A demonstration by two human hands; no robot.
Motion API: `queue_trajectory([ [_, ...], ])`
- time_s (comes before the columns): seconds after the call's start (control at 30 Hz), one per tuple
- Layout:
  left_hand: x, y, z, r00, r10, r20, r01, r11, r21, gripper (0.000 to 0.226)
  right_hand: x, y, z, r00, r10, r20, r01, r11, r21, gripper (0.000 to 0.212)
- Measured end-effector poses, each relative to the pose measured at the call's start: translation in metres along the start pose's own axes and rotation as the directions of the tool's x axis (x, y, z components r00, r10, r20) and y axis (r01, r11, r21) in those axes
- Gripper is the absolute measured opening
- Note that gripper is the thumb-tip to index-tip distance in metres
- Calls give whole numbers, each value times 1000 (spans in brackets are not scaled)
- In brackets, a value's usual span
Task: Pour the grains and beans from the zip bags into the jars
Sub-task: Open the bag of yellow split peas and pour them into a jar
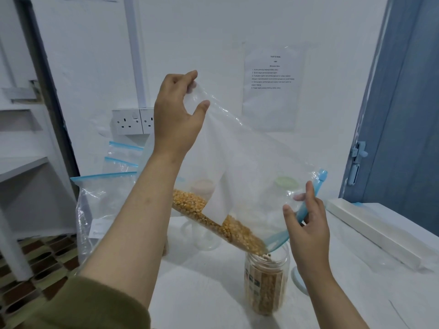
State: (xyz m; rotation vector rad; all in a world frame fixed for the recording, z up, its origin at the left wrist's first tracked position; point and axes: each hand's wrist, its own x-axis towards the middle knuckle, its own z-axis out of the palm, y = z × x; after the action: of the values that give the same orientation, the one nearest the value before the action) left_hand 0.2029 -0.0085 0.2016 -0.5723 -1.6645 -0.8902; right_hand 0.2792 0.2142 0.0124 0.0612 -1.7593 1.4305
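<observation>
White table (213, 293) | left hand (177, 115) pinches zip bag (249, 162) bottom corner high so corn (213, 222) slides down | right hand (306, 224) pinches blue zip edge, aiming mouth into jar (267, 281) | spare bags (114, 186) wait behind.

Wall notice (273, 72) — print too small, perhaps numbered steps.

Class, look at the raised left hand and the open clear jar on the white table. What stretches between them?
In the head view, the clear zip bag spans from the left hand down to the clear plastic jar, yellow corn kernels sliding along its lower edge.
</observation>
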Motion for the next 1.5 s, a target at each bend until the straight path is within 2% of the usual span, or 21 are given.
queue_trajectory([
  [1.5, -1, 2, -2, 1000, 13, -2, -13, 1000, 0, 50, 1, 5, 0, 1000, -1, -2, 1, 1000, 4, 65],
])
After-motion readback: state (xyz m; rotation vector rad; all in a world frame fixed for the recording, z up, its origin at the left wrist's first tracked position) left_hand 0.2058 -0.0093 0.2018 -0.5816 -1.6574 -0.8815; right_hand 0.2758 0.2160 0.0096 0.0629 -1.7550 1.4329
